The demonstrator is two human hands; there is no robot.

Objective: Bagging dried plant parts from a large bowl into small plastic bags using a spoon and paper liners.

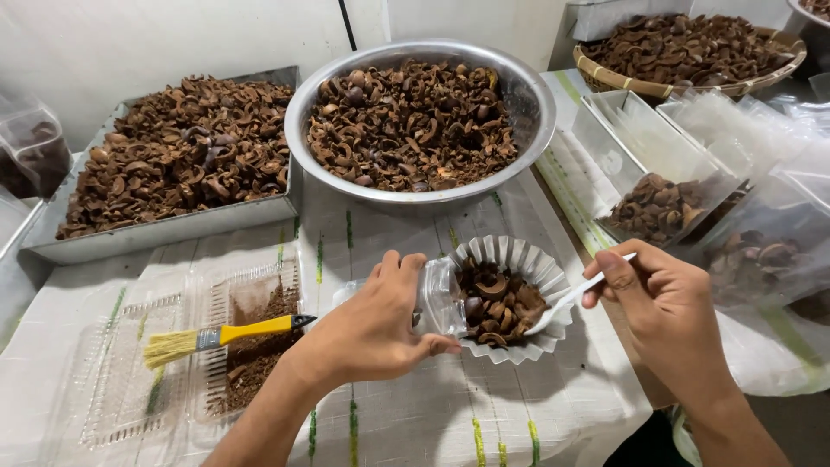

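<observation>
My left hand grips a small clear plastic bag, its mouth held against a white fluted paper cup full of brown dried shell pieces. My right hand holds a white plastic spoon with its bowl dipped into the pieces at the cup's right side. The cup rests on a white cloth with green and yellow stripes.
A large steel bowl and a metal tray behind hold heaps of the same brown shells. A yellow-handled brush lies on a clear plastic tray with brown dust. Filled clear bags and a woven basket sit at right.
</observation>
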